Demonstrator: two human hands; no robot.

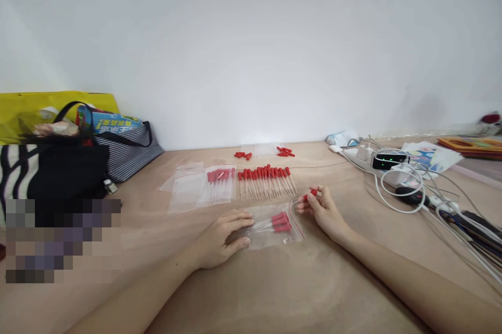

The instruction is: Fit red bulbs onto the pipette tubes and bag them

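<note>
A clear zip bag (259, 234) lies flat on the table with several red-bulbed droppers (280, 221) inside, tips pointing left. My left hand (223, 237) rests on the bag's left end, fingers and thumb spread apart. Between the thumb and fingers of my right hand (321, 211) is another dropper (312, 194), held by its red bulb. Its clear tip points left and down toward the bag's red-striped mouth at the right. Behind the bag lies a row of droppers (264, 173), bulbs away from me. Left of them, a second zip bag (200, 195) has droppers in or under it.
Flat bags (186, 190) lie at left. Loose red bulbs (243, 155) and a clear packet of thin tubes (265, 150) sit near the wall. Cables and a power strip (363, 153) spread along the right. A striped bag (127, 151) and a black bag (70, 172) stand at left.
</note>
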